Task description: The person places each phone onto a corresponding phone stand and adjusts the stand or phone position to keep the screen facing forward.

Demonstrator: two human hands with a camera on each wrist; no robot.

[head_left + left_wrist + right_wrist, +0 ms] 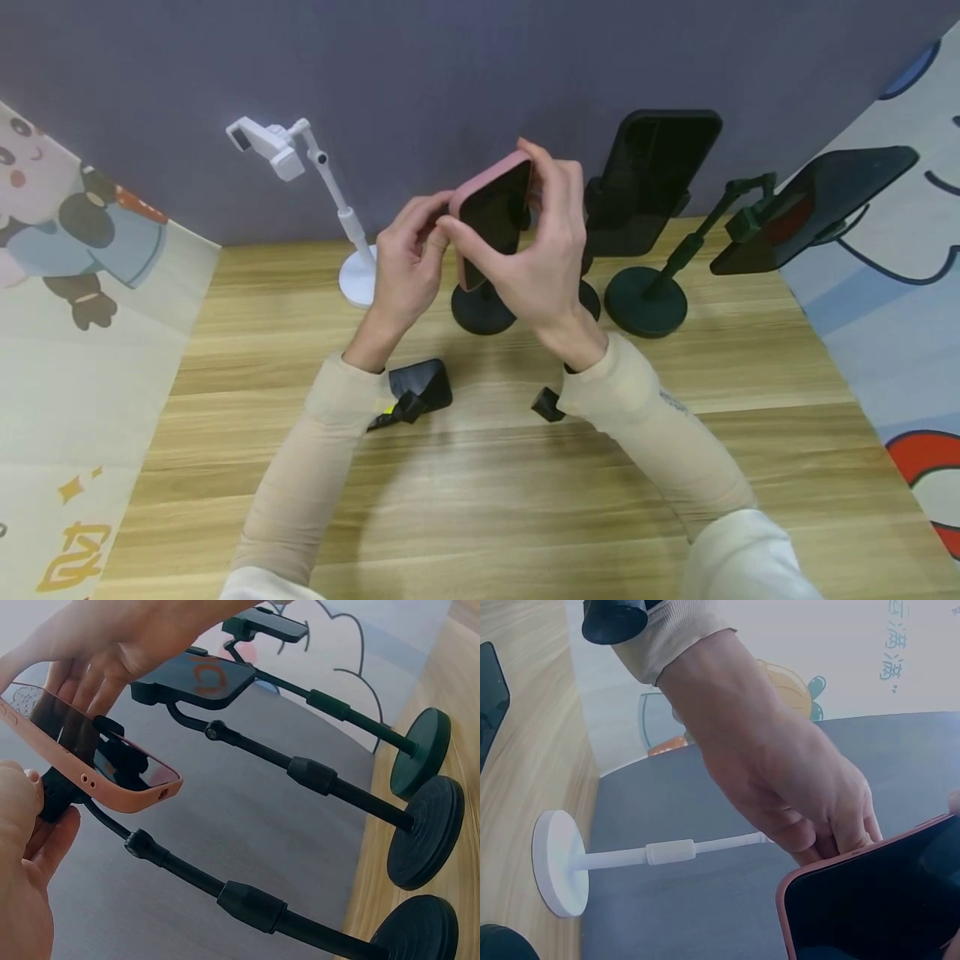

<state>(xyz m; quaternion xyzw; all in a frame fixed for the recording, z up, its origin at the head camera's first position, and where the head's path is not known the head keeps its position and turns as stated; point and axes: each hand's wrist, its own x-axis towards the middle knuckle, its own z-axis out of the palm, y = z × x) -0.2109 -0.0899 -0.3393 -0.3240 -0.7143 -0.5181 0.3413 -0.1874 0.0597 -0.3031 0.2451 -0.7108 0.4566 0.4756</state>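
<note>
A phone in a pink case [491, 212] is held up above the back of the table, tilted, its dark screen facing me. My right hand [543, 242] grips it, with the thumb near its left edge and the fingers along the far right edge. My left hand [408, 262] is at the phone's left side. In the left wrist view, its thumb and fingers pinch the black clamp [58, 796] of a phone stand behind the phone. The thin arm of that stand [247, 904] runs down to a round black base [483, 312].
To the left stands a white phone stand [356, 279] with a bare clamp. On the right, a large dark phone [652, 179] and another phone [821, 208] sit in stands, the latter's green [647, 304]. A dark phone [431, 383] lies on the wooden table [480, 517] near my left wrist.
</note>
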